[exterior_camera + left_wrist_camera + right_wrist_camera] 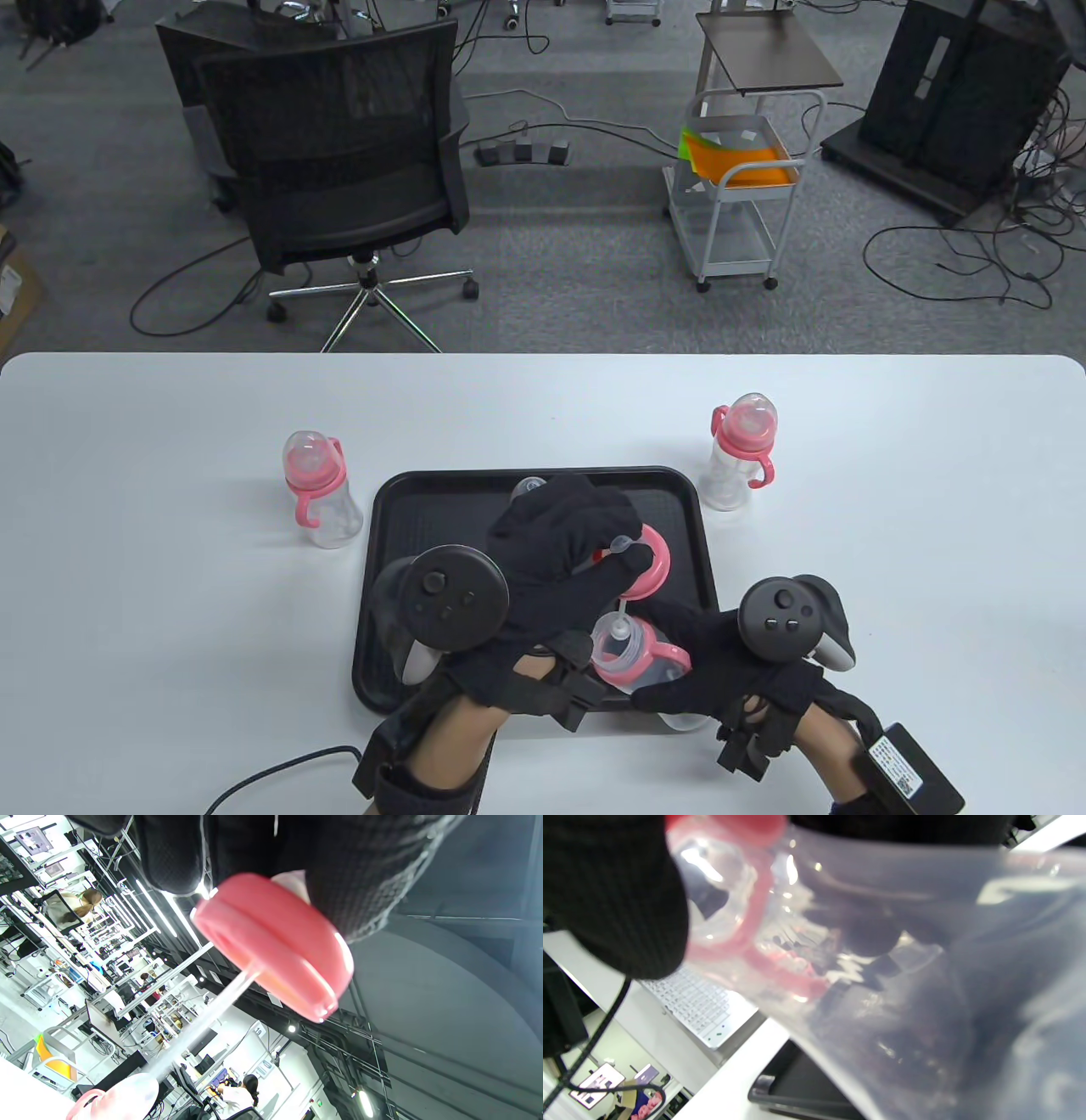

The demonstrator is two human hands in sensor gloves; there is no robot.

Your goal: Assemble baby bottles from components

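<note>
Over the near half of a black tray on the white bench, the left hand grips a pink screw collar, its fingers curled round the rim; a pale teat tip pokes out between them, and from the collar's underside a thin clear straw hangs down at a slant toward the bottle below. The right hand holds that bottle body, a clear plastic vessel with a pink neck ring and pink loop handles, tilted with its open mouth up toward the collar; its fingers are wrapped round the lower wall, seen dark through the plastic in the right wrist view. The straw's lower end reaches the bottle mouth; collar and neck are apart. Beyond the left fingers a small clear part lies on the tray, partly hidden. Two finished bottles stand upright on the bench, capped with clear domes over pink collars: one off the tray's left side, one off its far right corner.
</note>
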